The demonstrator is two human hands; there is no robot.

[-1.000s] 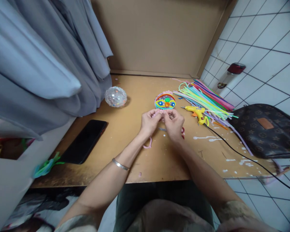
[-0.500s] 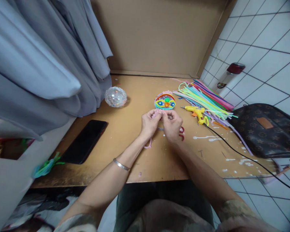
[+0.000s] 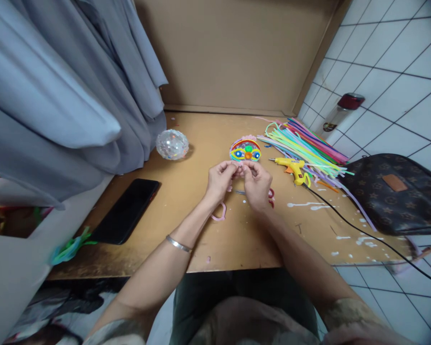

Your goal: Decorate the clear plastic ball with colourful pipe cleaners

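Both hands meet over the middle of the table, fingertips pinched together. My left hand (image 3: 221,180) and my right hand (image 3: 257,182) grip a pink pipe cleaner (image 3: 230,188), mostly hidden by the fingers; a bit of it hangs below the left fingers. Just beyond the fingertips stands a round, colourful face-like piece (image 3: 245,149) with blue eyes and an orange nose. Scissors with red handles (image 3: 271,197) lie partly under my right hand. A bent pink loop (image 3: 220,212) rests on the table beside my left wrist.
A yellow glue gun (image 3: 290,168) with a black cord lies to the right, before a heap of coloured pipe cleaners (image 3: 305,146). A dark bag (image 3: 395,191) sits at the right edge. On the left are a clear bowl-like ball (image 3: 172,144) and a black phone (image 3: 126,211).
My left hand has shifted slightly left and the fingertips have parted a little. Less pink shows above the fingers; more of the pink loop by my left wrist is visible.
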